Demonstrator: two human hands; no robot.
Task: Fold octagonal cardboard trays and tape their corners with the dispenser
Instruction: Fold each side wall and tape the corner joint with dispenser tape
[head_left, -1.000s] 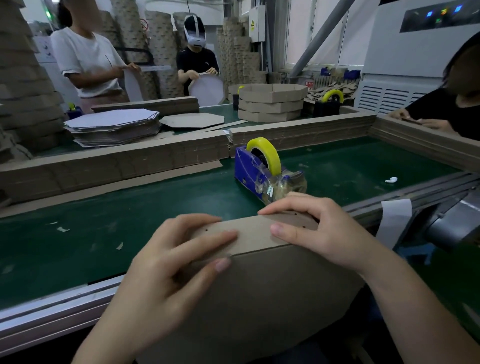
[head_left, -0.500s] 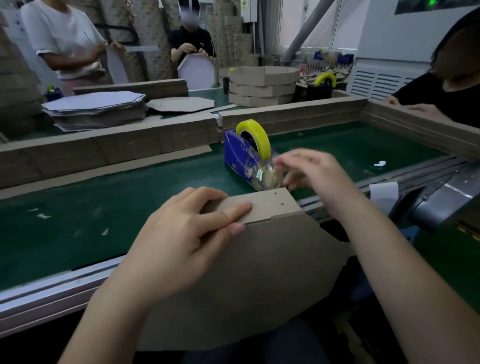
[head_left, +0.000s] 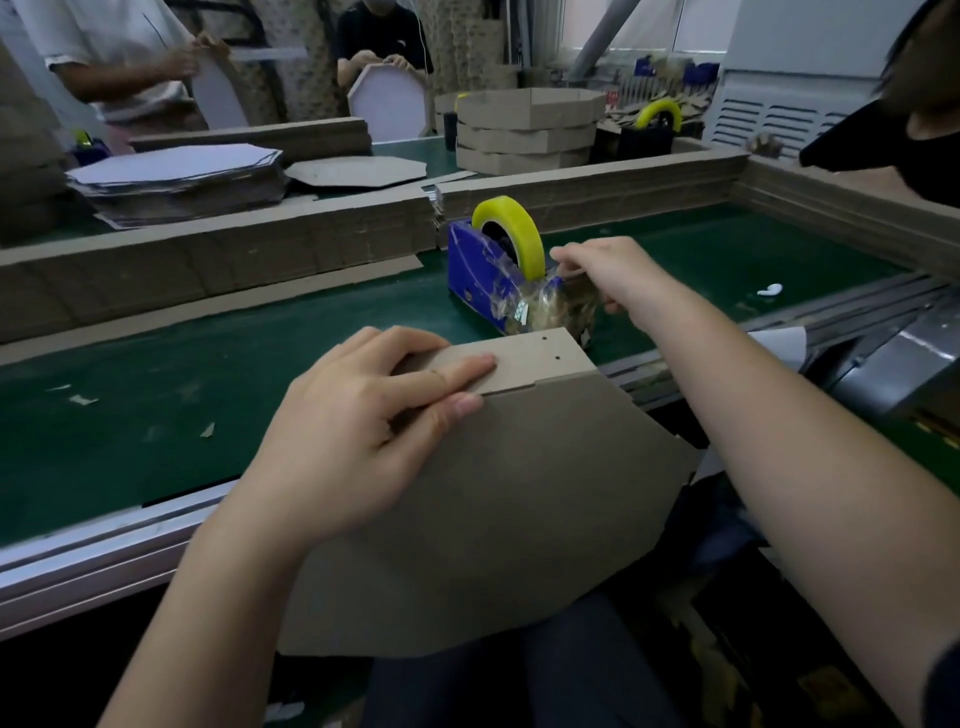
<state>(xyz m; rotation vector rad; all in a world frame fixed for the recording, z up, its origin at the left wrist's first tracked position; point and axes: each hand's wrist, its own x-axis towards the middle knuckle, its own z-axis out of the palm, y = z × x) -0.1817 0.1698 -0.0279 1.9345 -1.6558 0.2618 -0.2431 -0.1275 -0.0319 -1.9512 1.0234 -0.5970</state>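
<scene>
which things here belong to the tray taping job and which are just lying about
In use: cardboard tray, left hand pressing its flap; blue dispenser; tape, pinched by right hand.
Lying about: flat blank stack; finished trays; second dispenser; white scrap.

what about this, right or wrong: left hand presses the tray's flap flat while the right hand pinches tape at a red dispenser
Wrong in one respect: the dispenser is blue, not red. The head view shows the left hand pressing the tray's flap flat while the right hand pinches tape at the blue dispenser.
</scene>
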